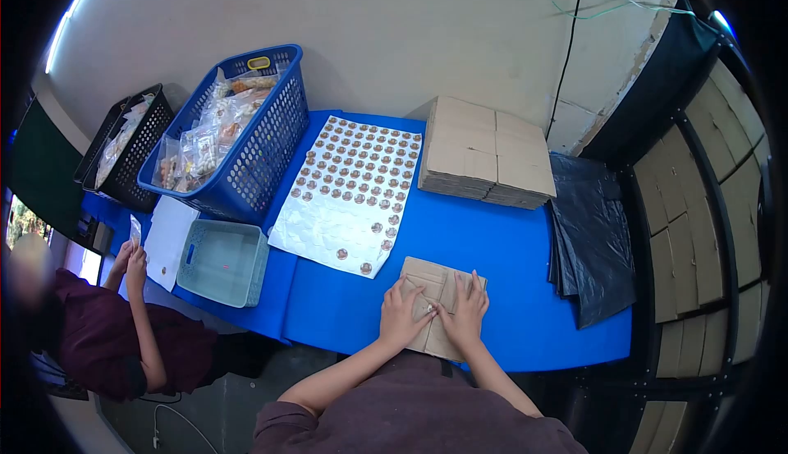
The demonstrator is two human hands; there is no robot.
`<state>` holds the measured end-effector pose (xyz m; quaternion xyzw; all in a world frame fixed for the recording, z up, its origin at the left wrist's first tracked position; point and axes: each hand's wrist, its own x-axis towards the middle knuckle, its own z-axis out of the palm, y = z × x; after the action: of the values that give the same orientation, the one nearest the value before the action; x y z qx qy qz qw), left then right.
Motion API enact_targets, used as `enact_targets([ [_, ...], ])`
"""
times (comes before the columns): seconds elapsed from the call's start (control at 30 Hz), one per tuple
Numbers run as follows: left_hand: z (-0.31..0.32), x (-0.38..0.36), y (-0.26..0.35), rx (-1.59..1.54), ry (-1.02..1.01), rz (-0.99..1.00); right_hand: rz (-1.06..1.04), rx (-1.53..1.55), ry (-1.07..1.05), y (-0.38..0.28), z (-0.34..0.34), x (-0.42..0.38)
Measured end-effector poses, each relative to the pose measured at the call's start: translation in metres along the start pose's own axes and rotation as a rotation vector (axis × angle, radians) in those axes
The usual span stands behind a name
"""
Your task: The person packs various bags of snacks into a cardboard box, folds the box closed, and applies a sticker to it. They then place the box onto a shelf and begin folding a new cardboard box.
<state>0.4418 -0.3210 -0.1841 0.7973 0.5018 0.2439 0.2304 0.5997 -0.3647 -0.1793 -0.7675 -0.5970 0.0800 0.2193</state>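
A flat folded cardboard box (423, 271) lies at the front edge of the blue-covered table. My left hand (401, 314) rests on its left part, fingers spread over the cardboard. On the right part lies my right hand (465, 313), its fingers also stretched out and apart. Both thumbs come close together at the middle of the box, by a small pale spot (431, 308) too small to make out. Beyond my hands is a white sheet (316, 228) with rows of round brown stickers; its lower part has only a few.
A stack of flat cardboard boxes (464, 130) stands at the back, with black plastic bags (593, 232) to its right. On the left are a blue basket (275, 138) of filled bags, a grey-green tray (254, 269) and a black basket (160, 138). A co-worker (107, 331) holds a small clear bag.
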Motion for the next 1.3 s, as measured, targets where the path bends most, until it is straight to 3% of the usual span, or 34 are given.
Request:
enact_targets([
  [0.4,-0.006,-0.001,0.004,0.005,-0.001,0.026,0.094,0.151,0.041,0.001,-0.001,0.001],
  [1.3,0.001,0.001,-0.007,-0.038,0.026,0.035,0.03,0.018,0.015,-0.006,0.0,0.002],
])
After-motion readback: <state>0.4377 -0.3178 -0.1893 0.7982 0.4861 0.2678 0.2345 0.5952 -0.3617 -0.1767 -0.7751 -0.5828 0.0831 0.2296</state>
